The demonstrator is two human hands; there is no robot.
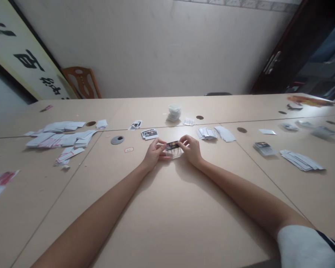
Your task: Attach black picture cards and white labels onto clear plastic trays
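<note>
At the middle of the table, both hands hold a small clear packet (174, 152) with a black printed card across its upper part. Pale slender shapes show through its lower part, too small to name. My left hand (154, 153) grips the packet's left side, fingers closed. On the opposite side, the thumb and fingers of my right hand (190, 149) pinch the upper right edge. Just beyond my left hand lie black-and-white printed cards (150, 134). A pile of white cards (206, 133) rests beyond my right hand.
Clear packets are stacked (174, 112) farther back. Paper slips (61, 139) spread across the left side. At right lie a stack of finished-looking clear packets with black tops (264, 149) and a fanned row of white cards (301, 160). Cable holes (117, 140) dot the table.
</note>
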